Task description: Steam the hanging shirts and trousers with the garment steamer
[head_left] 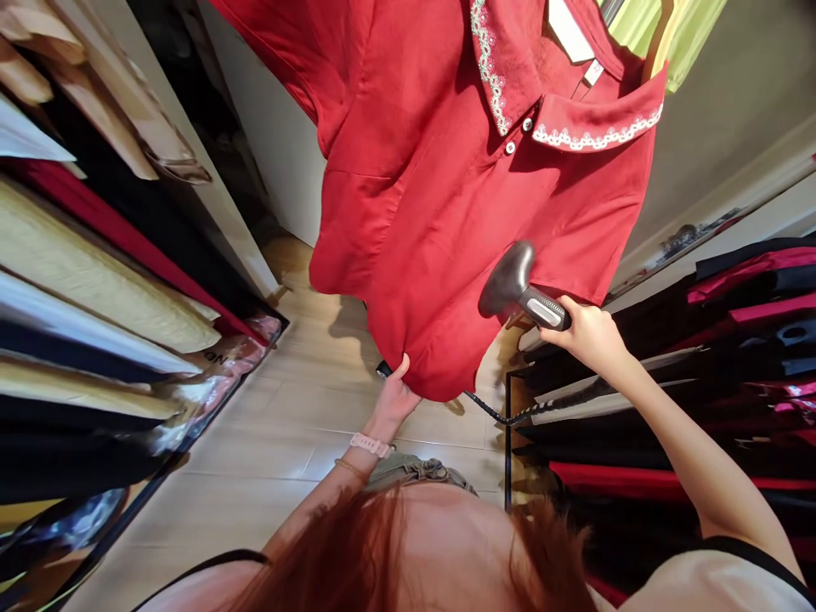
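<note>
A red blouse [433, 204] hangs before me, its collar edged with white and green embroidery and small white buttons below it. My right hand [590, 336] is wrapped round the handle of a black garment steamer [510, 280]. The steamer's head lies against or very close to the blouse's lower front; I cannot tell whether it touches. My left hand [399, 391] pinches the bottom hem, thumb in front and fingers hidden behind the cloth. A dark ribbed hose [510, 418] runs behind the hem toward the right.
Rolls and folds of fabric [108, 280] fill a rack on the left. Dark, red and pink garments [752, 340] hang close on the right. A wooden hanger [660, 42] and a yellow-green cloth [694, 34] show at the top. Below is a pale tiled floor [286, 408].
</note>
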{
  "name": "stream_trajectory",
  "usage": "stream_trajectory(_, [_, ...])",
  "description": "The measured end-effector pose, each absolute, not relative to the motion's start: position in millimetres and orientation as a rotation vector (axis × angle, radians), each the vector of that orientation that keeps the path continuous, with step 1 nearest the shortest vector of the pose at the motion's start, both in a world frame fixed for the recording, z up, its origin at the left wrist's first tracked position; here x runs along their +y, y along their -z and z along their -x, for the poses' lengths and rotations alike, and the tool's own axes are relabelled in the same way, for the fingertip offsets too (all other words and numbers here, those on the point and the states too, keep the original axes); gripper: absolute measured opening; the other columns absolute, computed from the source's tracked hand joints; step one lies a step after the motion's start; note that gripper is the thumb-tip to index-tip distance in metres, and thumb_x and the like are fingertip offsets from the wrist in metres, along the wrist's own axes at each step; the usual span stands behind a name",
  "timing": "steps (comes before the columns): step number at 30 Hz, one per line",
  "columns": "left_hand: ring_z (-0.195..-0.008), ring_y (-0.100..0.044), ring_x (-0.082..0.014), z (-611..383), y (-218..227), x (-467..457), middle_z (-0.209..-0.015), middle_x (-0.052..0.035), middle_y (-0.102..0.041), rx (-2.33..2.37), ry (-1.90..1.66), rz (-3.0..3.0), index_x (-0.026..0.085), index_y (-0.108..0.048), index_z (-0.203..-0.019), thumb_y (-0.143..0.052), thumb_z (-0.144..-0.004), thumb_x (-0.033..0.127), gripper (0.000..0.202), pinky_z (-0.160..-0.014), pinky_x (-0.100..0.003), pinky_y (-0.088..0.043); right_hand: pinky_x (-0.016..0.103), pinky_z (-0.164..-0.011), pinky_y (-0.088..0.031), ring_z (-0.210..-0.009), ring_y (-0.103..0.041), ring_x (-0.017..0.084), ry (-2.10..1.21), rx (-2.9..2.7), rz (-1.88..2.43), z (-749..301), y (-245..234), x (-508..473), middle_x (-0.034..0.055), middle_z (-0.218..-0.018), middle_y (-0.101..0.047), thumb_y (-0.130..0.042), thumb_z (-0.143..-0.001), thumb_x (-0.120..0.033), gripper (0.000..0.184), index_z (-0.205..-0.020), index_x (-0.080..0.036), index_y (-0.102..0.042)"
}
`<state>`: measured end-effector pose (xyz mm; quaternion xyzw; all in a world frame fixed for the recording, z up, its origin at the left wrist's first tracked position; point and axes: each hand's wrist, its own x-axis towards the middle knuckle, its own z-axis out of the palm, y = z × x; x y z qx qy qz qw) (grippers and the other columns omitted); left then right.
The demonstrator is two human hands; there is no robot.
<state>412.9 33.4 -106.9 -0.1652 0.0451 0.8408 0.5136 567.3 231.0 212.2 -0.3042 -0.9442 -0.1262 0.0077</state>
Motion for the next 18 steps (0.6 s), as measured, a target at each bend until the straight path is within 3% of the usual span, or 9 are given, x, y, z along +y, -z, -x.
stream_trajectory(7, [-0.118,-0.069,-0.0222,-404,113,33,-0.124,-0.0119,-0.072,0.072,-2.021,0.355,0.016,-0.050,-0.152,-0.034,-0.108,0.036,0.050,-0.123,-0.042,-0.037,0.030,-0.064,-0.040,-0.087,-0.072,0.030,0.429,-2.941,0.930,-560,-210,229,0.0083,-0.095,-0.076,-0.069,-0.087,-0.051,0.046,-0.121,-0.022,-0.061])
stream_trajectory(18, [-0.106,-0.074,-0.0195,-407,106,30,-0.117,-0.0103,-0.075,0.108,-2.018,0.354,0.016,-0.052,-0.151,-0.033,-0.108,0.033,0.049,-0.117,-0.036,-0.044,0.030,-0.066,-0.042,-0.088,-0.072,0.030,0.466,-3.011,1.037,-559,-214,213,0.0107,-0.095,-0.075,-0.068,-0.087,-0.051,0.042,-0.114,-0.019,-0.063])
